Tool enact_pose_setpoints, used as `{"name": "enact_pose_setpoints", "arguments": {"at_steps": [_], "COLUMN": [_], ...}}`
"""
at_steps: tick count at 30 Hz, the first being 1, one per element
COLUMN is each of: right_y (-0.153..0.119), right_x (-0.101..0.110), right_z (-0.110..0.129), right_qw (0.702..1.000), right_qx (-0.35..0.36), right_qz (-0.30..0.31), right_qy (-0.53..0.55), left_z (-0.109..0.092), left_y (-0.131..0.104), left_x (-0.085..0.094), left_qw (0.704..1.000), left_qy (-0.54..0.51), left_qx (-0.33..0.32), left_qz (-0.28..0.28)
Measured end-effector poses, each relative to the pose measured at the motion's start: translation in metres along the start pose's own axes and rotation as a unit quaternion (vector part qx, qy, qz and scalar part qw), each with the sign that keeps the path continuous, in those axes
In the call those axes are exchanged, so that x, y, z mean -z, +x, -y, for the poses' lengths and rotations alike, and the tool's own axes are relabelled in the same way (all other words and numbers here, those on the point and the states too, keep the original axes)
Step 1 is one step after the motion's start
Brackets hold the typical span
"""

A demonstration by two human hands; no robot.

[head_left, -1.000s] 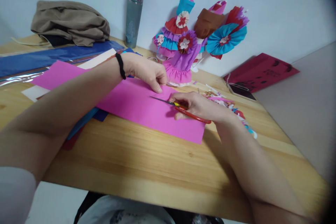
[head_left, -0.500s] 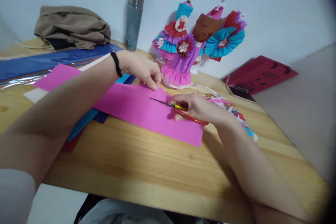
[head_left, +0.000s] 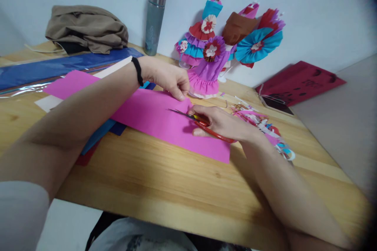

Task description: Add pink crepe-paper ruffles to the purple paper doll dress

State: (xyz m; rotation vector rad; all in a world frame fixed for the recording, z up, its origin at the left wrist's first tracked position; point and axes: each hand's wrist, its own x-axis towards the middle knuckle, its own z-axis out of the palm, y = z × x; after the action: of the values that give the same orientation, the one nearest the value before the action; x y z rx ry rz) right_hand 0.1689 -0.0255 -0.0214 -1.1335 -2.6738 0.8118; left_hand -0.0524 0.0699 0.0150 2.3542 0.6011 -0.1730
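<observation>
A long strip of pink paper [head_left: 159, 119] lies slantwise over the table. My left hand [head_left: 172, 82], with a black band at the wrist, pinches the strip's far edge between thumb and fingers. In my right hand [head_left: 215, 121] is a pair of scissors [head_left: 210, 130] with red and yellow handles. Their slim dark blades lie over the pink paper and point left; I cannot tell whether they touch it. Under the strip, blue paper [head_left: 98, 137] and red paper [head_left: 88, 156] stick out toward me.
Paper dress figures [head_left: 206, 51] stand at the back, right of a grey-green bottle [head_left: 154, 19]. Brown cloth [head_left: 88, 27] and a blue plastic-wrapped pack [head_left: 59, 66] lie at the left. Paper scraps [head_left: 265, 125], a phone [head_left: 277, 105] and a dark pink bag [head_left: 300, 82] are at the right.
The whole view has shifted slightly, so things sit a little further right. Both hands keep nearly the same place on the pink paper, and the scissors are still held.
</observation>
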Motion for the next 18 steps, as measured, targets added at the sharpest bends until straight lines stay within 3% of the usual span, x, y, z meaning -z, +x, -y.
{"name": "enact_pose_setpoints", "arguments": {"at_steps": [18], "right_y": [0.0032], "right_x": [-0.0067], "right_z": [0.0027], "right_qw": [0.998], "right_qx": [-0.002], "right_qz": [-0.008], "right_qy": [0.068], "left_z": [-0.004], "left_y": [-0.0075], "left_x": [0.0009], "left_qw": [0.998], "left_qy": [-0.059], "left_qx": [0.006], "left_qz": [0.017]}}
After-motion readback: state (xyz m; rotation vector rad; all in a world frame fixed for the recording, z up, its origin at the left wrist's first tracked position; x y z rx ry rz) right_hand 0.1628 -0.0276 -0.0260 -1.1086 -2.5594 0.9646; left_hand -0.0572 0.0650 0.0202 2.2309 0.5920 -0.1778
